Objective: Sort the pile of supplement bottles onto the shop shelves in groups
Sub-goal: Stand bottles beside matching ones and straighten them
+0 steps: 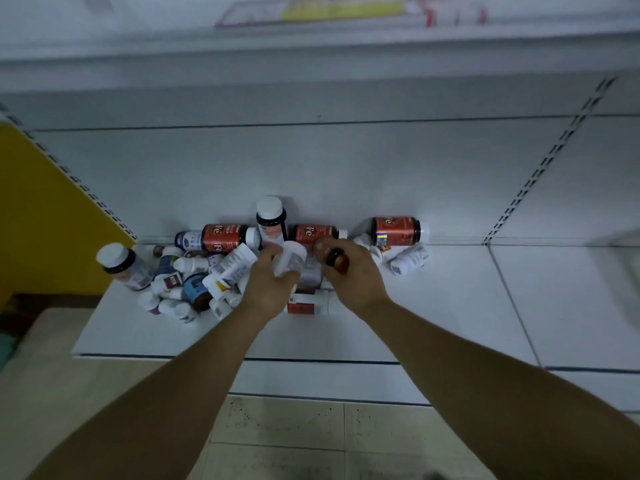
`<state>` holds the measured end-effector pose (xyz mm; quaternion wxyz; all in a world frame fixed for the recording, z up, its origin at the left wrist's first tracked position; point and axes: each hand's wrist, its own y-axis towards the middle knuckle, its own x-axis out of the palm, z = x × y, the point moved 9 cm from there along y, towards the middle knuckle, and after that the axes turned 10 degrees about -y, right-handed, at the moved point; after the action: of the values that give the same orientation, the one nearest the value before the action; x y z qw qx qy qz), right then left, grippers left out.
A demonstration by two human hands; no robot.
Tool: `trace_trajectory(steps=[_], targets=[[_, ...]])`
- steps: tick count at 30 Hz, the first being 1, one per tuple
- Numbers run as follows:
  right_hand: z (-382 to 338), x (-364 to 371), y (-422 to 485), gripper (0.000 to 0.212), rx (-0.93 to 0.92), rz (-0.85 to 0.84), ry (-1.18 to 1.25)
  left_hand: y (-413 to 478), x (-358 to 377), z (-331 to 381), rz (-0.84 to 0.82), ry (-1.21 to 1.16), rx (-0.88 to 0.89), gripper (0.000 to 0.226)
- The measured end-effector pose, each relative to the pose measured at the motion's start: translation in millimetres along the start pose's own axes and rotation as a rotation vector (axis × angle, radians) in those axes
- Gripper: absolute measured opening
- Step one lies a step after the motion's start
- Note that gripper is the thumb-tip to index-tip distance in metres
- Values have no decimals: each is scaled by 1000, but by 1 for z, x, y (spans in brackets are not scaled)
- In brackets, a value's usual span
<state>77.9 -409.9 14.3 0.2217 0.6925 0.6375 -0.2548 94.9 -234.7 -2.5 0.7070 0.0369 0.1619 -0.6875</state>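
Clamping: left grip [268,289] on white bottle [290,260] | right grip [356,278] on amber bottle [338,260]

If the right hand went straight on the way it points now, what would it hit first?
Probably the dark, red-labelled bottle lying on its side just beyond the small amber bottle the right hand grips, though depth is unclear.

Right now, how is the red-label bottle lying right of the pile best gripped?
Grip the red-label bottle round its labelled middle, from above and the front: it lies on its side against the back panel, cap pointing right.
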Motion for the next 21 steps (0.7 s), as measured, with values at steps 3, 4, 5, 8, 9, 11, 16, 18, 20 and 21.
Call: trace_trajectory(steps=[3,4,5,8,9,11,16,18,20,21], targets=[[-2,-37,-26,43,58,52,146,-35,-2,18,86,-392,-141,47],[-2,-51,-34,45,75,62,183,-47,1,23,91,-534,-175,47],[-3,-66,-43,45,81,80,214,-59,6,30,81,-671,-188,44],[-10,-113,-67,38,44,117,341,-100,30,64,-54,-962,-163,30],[-9,-127,-73,40,54,112,388,-114,40,77,-110,-1036,-154,28],[-6,-154,-83,44,61,104,474,-135,58,100,-175,-1150,-131,27],[2,-198,-100,37,132,19,775,-166,98,134,-193,-1184,-109,43],[7,-211,-109,42,168,-17,915,-174,112,146,-183,-1185,-99,57],[14,-226,-119,45,201,-3,988,-180,125,157,-171,-1152,-85,70],[18,-235,-124,43,219,22,1030,-183,132,163,-187,-1117,-81,72]])
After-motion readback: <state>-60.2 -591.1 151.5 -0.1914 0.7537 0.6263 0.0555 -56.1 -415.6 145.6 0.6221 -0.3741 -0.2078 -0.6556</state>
